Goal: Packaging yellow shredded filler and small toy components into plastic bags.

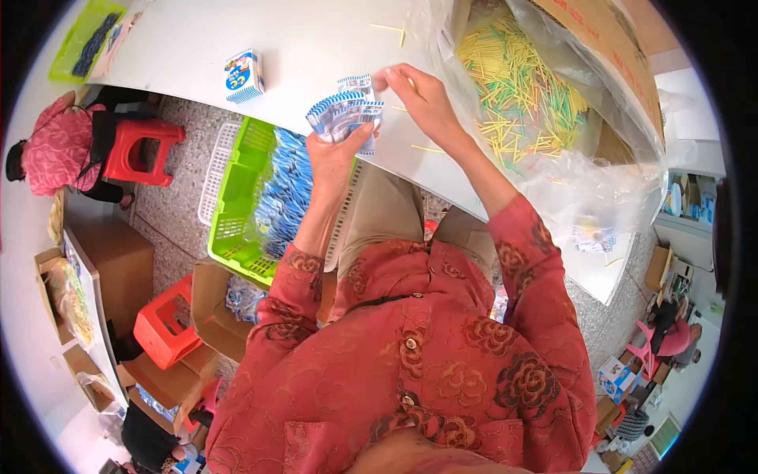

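1. At 12 o'clock, just short of it, the left hand (pixel 333 162) holds a fan of blue-and-white packets (pixel 335 110), thumb on top, its fingers closed around their lower ends, above the worktop's (pixel 316 47) near edge.
2. Just past 12 o'clock, the right hand (pixel 424 99) is beside the packets, its fingers curled close together; a yellow bit shows there, but whether they grip anything one cannot tell.
3. Between 1 and 2 o'clock, a carton (pixel 604 47) lined with a clear bag (pixel 545 201) holds yellow and green sticks (pixel 513 87).
4. At 1 o'clock, a loose stick (pixel 427 148) lies on the worktop.
5. Near 11 o'clock, a small box (pixel 243 77) stands on it.
6. Between 9 and 10 o'clock, a green basket (pixel 225 225) holds a blue pile (pixel 288 186).
7. At 8 o'clock, a red stool (pixel 167 324) adjoins open cardboard.
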Tool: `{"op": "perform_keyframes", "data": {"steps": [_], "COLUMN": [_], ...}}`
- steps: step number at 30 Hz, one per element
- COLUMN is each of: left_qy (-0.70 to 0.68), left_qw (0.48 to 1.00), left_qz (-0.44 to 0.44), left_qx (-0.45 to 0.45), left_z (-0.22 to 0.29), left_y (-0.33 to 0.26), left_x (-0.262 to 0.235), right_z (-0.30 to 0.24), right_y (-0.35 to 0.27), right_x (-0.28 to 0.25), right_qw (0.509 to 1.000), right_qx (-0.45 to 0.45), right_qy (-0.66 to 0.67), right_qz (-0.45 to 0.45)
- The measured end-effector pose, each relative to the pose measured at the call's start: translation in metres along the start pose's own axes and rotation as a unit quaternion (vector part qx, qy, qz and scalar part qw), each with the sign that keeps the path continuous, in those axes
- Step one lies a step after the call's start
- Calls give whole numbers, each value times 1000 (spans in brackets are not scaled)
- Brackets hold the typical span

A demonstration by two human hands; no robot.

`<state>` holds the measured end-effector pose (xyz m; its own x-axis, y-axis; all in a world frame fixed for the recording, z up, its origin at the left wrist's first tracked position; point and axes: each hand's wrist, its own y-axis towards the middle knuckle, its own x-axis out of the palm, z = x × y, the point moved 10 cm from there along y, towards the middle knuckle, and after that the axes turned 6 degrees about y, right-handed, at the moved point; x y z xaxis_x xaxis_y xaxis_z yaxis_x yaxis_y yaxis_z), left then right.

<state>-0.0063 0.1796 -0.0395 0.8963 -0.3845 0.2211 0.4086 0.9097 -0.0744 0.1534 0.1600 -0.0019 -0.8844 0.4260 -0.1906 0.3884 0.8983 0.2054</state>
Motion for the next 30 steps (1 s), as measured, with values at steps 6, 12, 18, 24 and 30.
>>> {"op": "perform_keyframes", "data": {"steps": [6,12,18,24,30], "left_qy": [13,29,77,60,34], "left_qw": [999,993,983,988,994], "left_qz": [-35,-106,-160,-133,-94], "left_qx": [-17,-52,-47,-43,-48], "left_z": [-6,-6,-1,-2,-12], "left_y": [-6,-17,-23,-27,-27], "left_x": [32,53,62,62,58], "right_z": [-42,-44,-58,-79,-93], "right_y": [-37,-38,-50,-62,-75], "right_x": [-9,-38,-40,-55,-62], "right_qw": [984,981,968,981,978], "right_qx": [-33,-37,-116,-104,-118], "right_qy": [-90,-149,-173,-141,-161], "right_qz": [-147,-123,-138,-82,-59]}}
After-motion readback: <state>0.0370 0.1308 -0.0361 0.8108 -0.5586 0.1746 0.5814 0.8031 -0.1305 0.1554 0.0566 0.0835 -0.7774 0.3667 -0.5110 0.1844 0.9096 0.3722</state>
